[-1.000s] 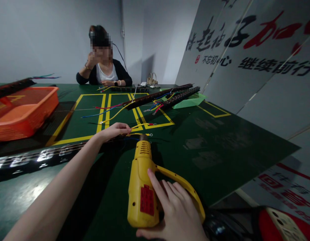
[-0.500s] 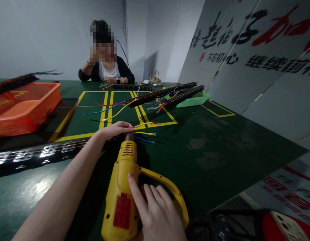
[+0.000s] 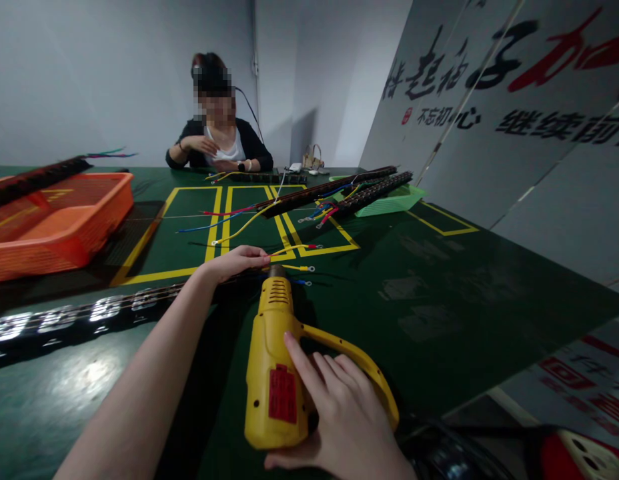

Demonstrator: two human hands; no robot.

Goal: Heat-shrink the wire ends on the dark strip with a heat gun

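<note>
Over the dark green table, in the head view, the right hand is wrapped around the handle of a yellow heat gun, index finger lying along its body. The left hand pinches a red-sleeved yellow wire between thumb and fingers — its ring terminal points right. Just below it, near the heat gun's nozzle, a second yellow wire and a blue wire end in ring terminals too. A black strip with shiny patches lies leftward, partly behind the left forearm; beyond it sits an orange plastic basket. Across the table — a seated co-worker.
</note>
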